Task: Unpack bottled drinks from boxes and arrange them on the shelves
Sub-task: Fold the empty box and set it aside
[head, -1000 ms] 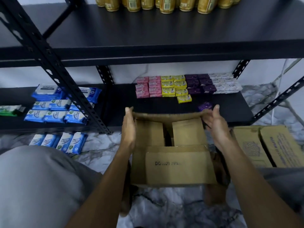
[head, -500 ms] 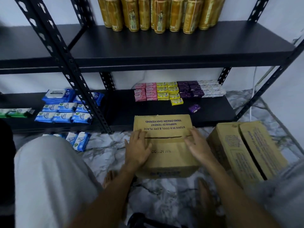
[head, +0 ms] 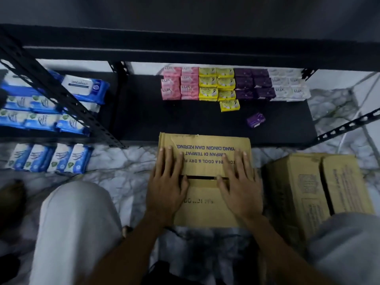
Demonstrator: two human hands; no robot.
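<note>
Single head-worn wide-angle view, facing forward and steeply down, close above the carton (head: pixel 205 210) and low shelf (head: pixel 185 120)

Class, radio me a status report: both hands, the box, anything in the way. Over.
Left hand and right hand open, flat on the box flaps. Box closed, no bottles in view. Second box close by the right hand.

A white marbled floor (head: pixel 123 161) lies under black metal shelving (head: pixel 185 120) against a pale wall (head: pixel 144 67).

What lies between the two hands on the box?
In the head view, only the bare top of the box; its flap seam runs from left hand to right hand.
</note>
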